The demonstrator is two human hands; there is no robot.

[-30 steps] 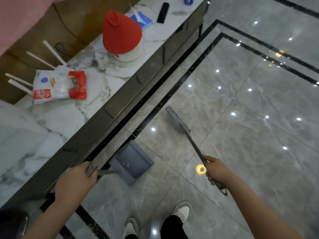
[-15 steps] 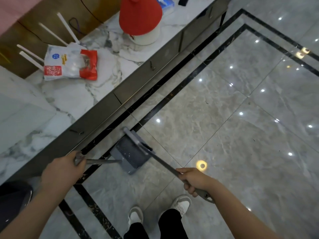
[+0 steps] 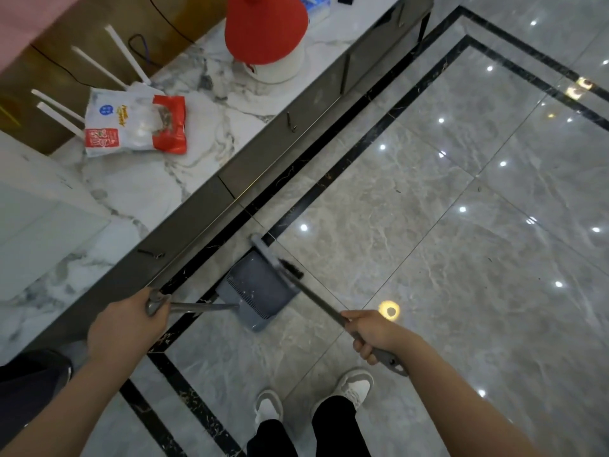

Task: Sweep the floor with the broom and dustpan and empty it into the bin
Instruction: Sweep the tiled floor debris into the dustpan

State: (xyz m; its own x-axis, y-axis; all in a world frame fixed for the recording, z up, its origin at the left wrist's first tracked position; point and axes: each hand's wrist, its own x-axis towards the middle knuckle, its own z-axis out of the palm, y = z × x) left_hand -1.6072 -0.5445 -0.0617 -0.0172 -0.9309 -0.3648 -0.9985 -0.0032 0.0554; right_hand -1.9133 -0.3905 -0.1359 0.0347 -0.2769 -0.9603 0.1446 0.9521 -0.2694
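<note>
- While right hand (image 3: 372, 334) curls its grip round the broom (image 3: 316, 300) handle, broom head sits at dustpan (image 3: 260, 291) mouth.
- Left hand (image 3: 127, 328) grips dustpan handle; pan flat on floor (image 3: 428, 258), just beside marble-topped desk (image 3: 131, 189).
- Desk holds snack bag (image 3: 135, 127), red cone (image 3: 265, 28).

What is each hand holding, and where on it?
Left hand grips the dustpan by its handle end; right hand grips the broom near its handle end.
</note>
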